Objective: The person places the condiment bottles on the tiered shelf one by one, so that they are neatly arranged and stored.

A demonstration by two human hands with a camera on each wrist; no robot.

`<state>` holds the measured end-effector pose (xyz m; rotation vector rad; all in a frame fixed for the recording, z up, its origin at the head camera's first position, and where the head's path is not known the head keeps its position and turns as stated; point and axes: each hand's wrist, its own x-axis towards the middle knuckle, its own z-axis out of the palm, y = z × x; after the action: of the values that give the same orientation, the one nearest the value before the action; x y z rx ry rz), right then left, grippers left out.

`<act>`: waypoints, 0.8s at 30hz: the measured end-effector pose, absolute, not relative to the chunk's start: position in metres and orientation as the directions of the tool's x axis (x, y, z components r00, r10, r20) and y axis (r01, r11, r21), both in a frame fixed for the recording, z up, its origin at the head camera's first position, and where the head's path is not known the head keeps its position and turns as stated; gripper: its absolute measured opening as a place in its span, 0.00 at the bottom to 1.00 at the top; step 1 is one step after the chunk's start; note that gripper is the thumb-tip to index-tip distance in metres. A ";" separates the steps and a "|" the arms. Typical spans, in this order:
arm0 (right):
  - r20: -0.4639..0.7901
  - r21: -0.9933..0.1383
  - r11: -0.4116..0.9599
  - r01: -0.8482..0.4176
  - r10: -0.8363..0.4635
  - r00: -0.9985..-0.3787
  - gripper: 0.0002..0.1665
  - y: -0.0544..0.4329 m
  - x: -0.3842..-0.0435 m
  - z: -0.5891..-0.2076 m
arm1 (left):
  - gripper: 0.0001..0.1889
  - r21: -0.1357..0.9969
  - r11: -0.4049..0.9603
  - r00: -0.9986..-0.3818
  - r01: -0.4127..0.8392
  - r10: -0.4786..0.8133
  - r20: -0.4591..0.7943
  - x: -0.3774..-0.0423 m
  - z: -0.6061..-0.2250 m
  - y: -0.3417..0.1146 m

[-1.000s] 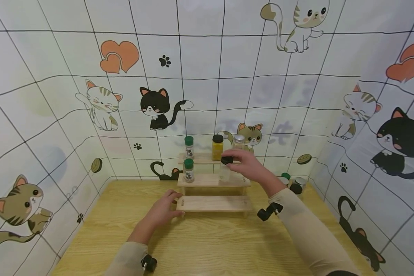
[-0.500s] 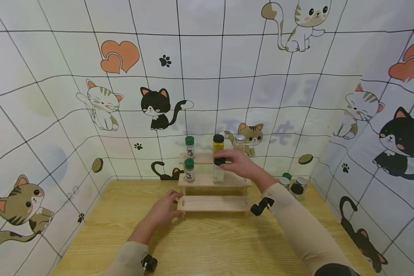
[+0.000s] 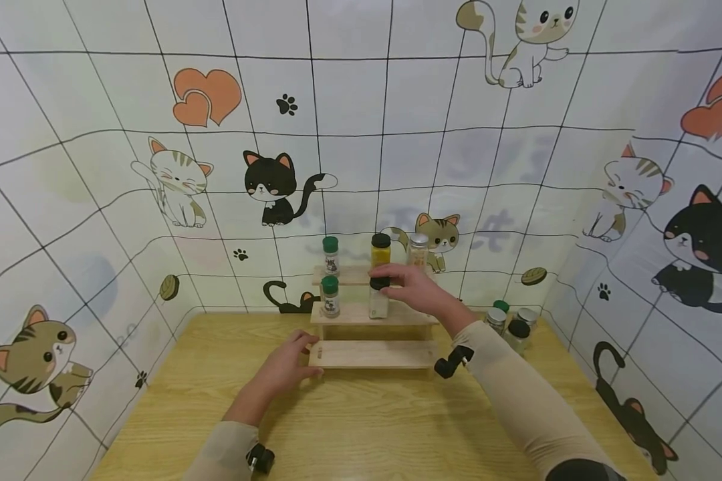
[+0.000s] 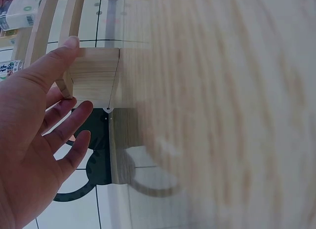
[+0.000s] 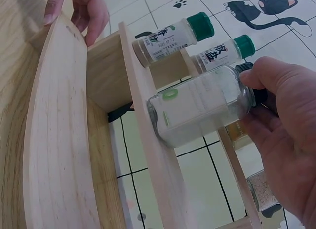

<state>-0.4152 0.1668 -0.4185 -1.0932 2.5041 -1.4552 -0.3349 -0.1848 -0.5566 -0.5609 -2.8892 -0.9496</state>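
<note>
A three-tier wooden rack (image 3: 370, 354) stands against the wall. At the left end of its lowest tier, my left hand (image 3: 283, 364) grips the board between thumb and fingers (image 4: 52, 115). With thumb and fingers, my right hand (image 3: 418, 288) pinches the black cap of a square clear glass spice jar (image 3: 378, 306). This jar (image 5: 197, 105) has a pale label and is upright at the middle tier, its base at the board. To its left on that tier is a green-capped spice bottle (image 3: 330, 300); another green-capped bottle (image 3: 331, 254) is on the top tier behind.
A yellow spice jar with a black lid (image 3: 381, 248) and a silver-capped jar (image 3: 418, 247) stand on the top tier. Several more jars (image 3: 517, 333) are grouped on the wooden table (image 3: 361, 427) at the right. A cat-patterned covering (image 3: 349, 167) hangs behind.
My right hand has moved left along the middle tier with the glass jar, which now sits nearer the middle of the board. The left hand has kept its place on the rack.
</note>
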 end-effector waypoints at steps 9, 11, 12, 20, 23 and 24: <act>0.312 -0.742 0.355 -0.569 -0.567 -0.762 0.29 0.172 -0.410 -0.423 | 0.37 0.565 0.740 -0.927 0.366 0.342 0.152 -0.334 -0.557 -0.183; 0.323 -0.740 0.362 -0.567 -0.548 -0.772 0.29 0.175 -0.407 -0.424 | 0.37 0.563 0.742 -0.928 0.363 0.340 0.150 -0.335 -0.558 -0.183; 0.331 -0.742 0.364 -0.563 -0.531 -0.780 0.28 0.178 -0.405 -0.424 | 0.36 0.564 0.744 -0.930 0.359 0.338 0.147 -0.335 -0.559 -0.182; 0.386 -0.754 0.389 -0.529 -0.390 -0.836 0.24 0.212 -0.378 -0.426 | 0.36 0.565 0.754 -0.939 0.336 0.318 0.134 -0.336 -0.560 -0.183; 0.395 -0.738 0.426 -0.524 -0.357 -0.846 0.23 0.228 -0.368 -0.427 | 0.36 0.561 0.758 -0.940 0.332 0.314 0.133 -0.337 -0.559 -0.184; 0.398 -0.732 0.439 -0.522 -0.347 -0.849 0.22 0.235 -0.366 -0.427 | 0.36 0.560 0.758 -0.940 0.333 0.314 0.134 -0.338 -0.559 -0.185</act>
<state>-0.3659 0.2348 -0.4274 -0.8620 2.8197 -1.5488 -0.3377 -0.1845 -0.5592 -0.5365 -2.9158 -0.9382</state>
